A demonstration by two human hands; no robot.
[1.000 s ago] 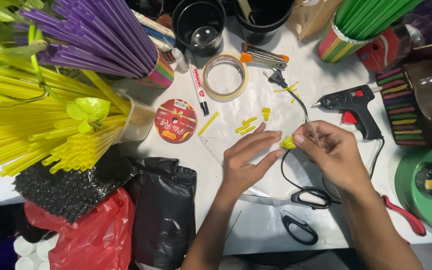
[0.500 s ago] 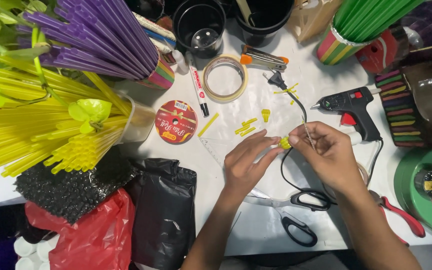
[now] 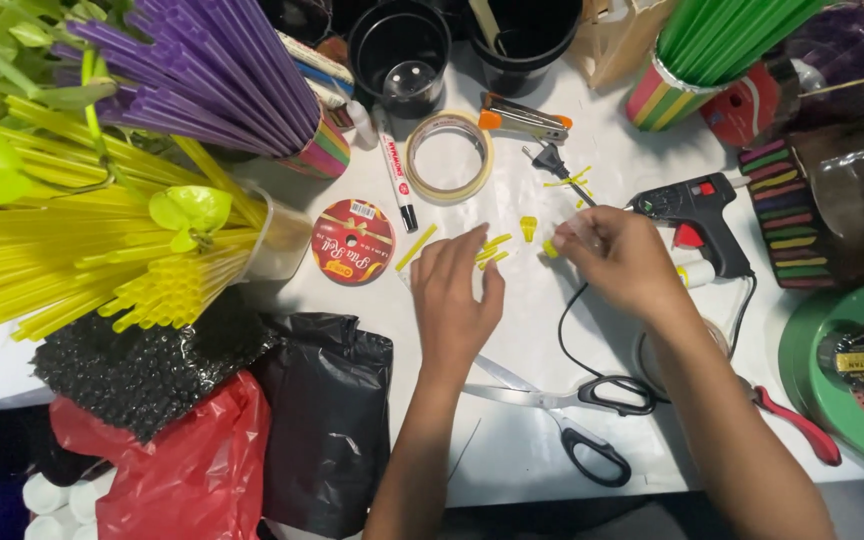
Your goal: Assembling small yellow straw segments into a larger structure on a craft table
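Head view, looking straight down on a cluttered white bench (image 3: 512,440).

Left hand (image 3: 457,295) flat over the middle of the bench, fingers loosely spread and empty, tips just beside a scatter of short yellow straw pieces (image 3: 493,248) lying on the white surface.

Right hand (image 3: 617,262) a little to the right and further up, fingers pinched together on a small yellow straw piece (image 3: 550,248) that peeks out at the fingertips, just above the bench and close to the scattered cut-offs.

Black glue gun (image 3: 697,212) lying near the right hand, its dark cord (image 3: 564,340) looping down past the wrist. Black-handled scissors (image 3: 562,410) lying open below the left forearm. Red-handled pliers (image 3: 797,425) partly hidden under the right forearm.

Roll of clear tape (image 3: 449,155) above the left hand, with a marker pen (image 3: 394,170) beside it and a red ribbon spool (image 3: 353,240) to the left. Small orange-handled tool (image 3: 522,118) beyond the tape.

Bundle of yellow straws (image 3: 72,250) in a cup at far left, purple straws (image 3: 192,70) in a striped cup above it, green straws (image 3: 722,40) in a striped cup at top right. Two black pots (image 3: 399,50) along the top edge. Black plastic bag (image 3: 327,420) and red plastic bag (image 3: 182,460) at lower left. Green round spool (image 3: 852,370) at right edge.
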